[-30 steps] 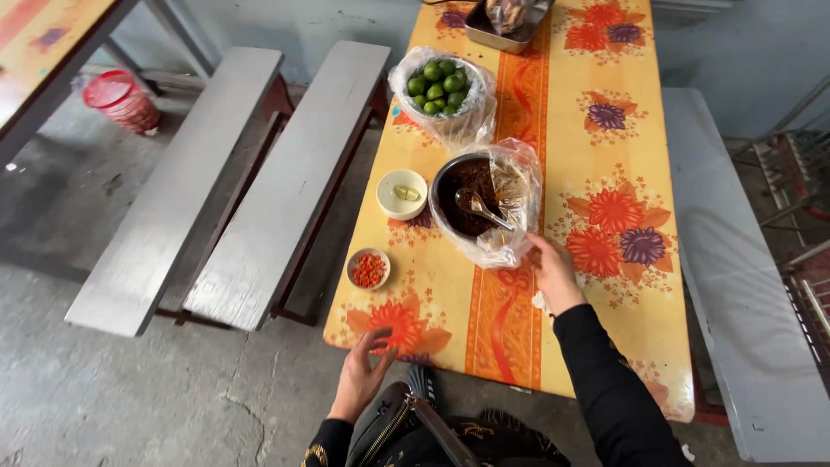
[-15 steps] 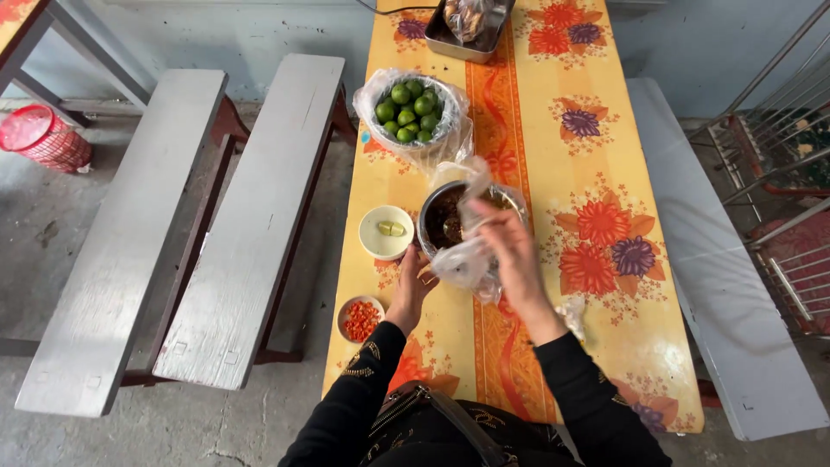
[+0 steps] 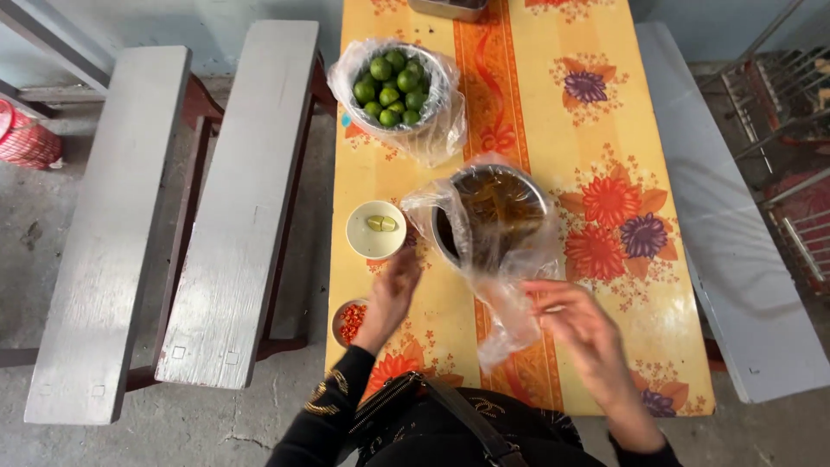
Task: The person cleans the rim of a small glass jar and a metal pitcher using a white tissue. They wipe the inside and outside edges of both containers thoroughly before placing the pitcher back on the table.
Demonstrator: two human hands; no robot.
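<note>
The metal bowl (image 3: 497, 212) of dark sauce sits at the middle of the flowered table (image 3: 536, 95), draped in a clear plastic bag (image 3: 510, 285) whose loose tail trails toward 6 o'clock. The right hand (image 3: 581, 324) hovers at the tail's 3 o'clock side with fingers spread and loose, seemingly gripping nothing, though motion blur leaves contact with the film uncertain. The left hand (image 3: 391, 294) lies flat and relaxed on the table at the bowl's 8 o'clock, empty, between the small white dish (image 3: 376, 230) and the saucer of chopped red chilli (image 3: 347, 322), which it partly covers. Handling the bag well probably means steadying the bowl's rim with one hand and lifting the film slowly, so the sauce stays put. Whether a spoon lies under the plastic cannot be made out; a metal tray at 12 o'clock is cut off by the frame.
</note>
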